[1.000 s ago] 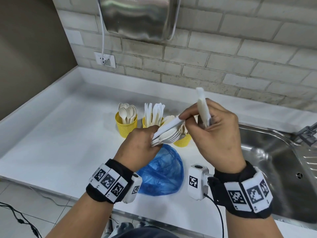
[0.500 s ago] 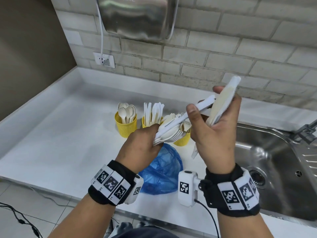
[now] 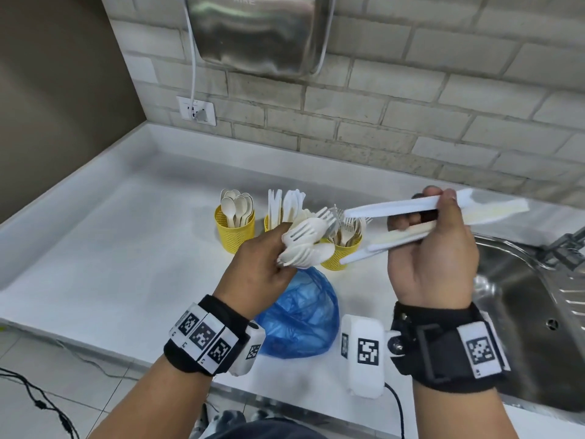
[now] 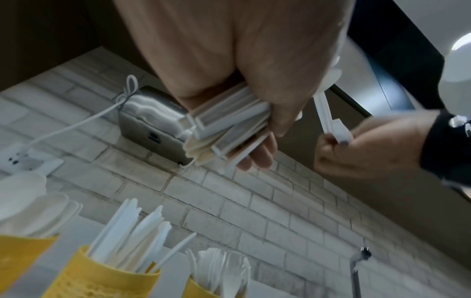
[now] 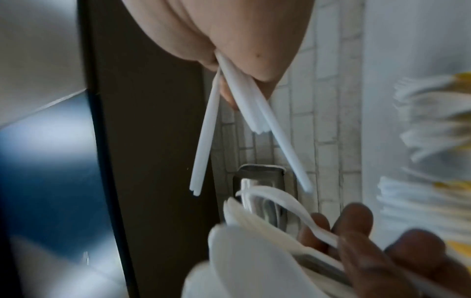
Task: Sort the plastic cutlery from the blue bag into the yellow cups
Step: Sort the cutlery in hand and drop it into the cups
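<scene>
My left hand (image 3: 269,258) grips a bundle of white plastic forks and spoons (image 3: 307,245) above the blue bag (image 3: 300,315); their handles (image 4: 229,129) show in the left wrist view. My right hand (image 3: 433,236), to the right of the bundle, holds several white knives (image 3: 395,207) lying almost level, fanned apart, also seen in the right wrist view (image 5: 244,100). Three yellow cups stand behind: one with spoons (image 3: 235,231), one with knives (image 3: 272,221), one with forks (image 3: 340,253).
A steel sink (image 3: 522,296) with a tap (image 3: 566,245) lies at the right. The white counter (image 3: 126,248) ends at a brick wall behind and a raised edge at the left. A metal hand dryer (image 3: 256,30) and a socket (image 3: 198,110) are on the wall.
My right hand has drawn a knife out of the left hand's bundle, moved right, and tipped its knives from upright to nearly level. The left hand has stayed in place.
</scene>
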Motion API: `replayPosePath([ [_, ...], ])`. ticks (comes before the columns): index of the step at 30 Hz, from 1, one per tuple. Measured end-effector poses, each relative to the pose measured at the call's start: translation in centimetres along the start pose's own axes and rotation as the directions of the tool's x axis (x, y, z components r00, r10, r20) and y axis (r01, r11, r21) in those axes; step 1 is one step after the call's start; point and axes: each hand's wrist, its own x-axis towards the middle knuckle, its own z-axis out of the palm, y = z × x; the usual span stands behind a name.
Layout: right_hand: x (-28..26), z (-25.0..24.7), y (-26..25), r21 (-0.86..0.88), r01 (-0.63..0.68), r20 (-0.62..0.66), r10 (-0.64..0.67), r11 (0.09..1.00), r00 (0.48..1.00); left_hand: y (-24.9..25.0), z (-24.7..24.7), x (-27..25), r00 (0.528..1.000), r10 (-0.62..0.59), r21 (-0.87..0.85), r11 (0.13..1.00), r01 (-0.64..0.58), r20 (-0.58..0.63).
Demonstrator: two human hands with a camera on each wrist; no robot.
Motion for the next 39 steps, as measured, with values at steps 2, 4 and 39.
replayPosePath([
  [2, 0.7, -0.8, 0.0, 0.119, -0.116, -0.076, 0.126, 0.986, 0.989, 0.4, -0.1, -0.1, 0.999, -0.022, -0.112, 0.994, 0.017, -0.040],
  [4, 1.0, -1.5, 0.0, 0.232, -0.192, -0.091, 0.217, 0.954, 0.972, 0.6, -0.1, -0.1, 0.998, -0.034, -0.179, 0.984, 0.025, -0.044],
  [39, -2.7, -0.1, -0.9, -0.649, 0.740, 0.709, -0.213, 0.177, 0.673, -0.5, 0.3, -0.1, 0.994, 0.067, 0.120, 0.990, -0.077, 0.091],
])
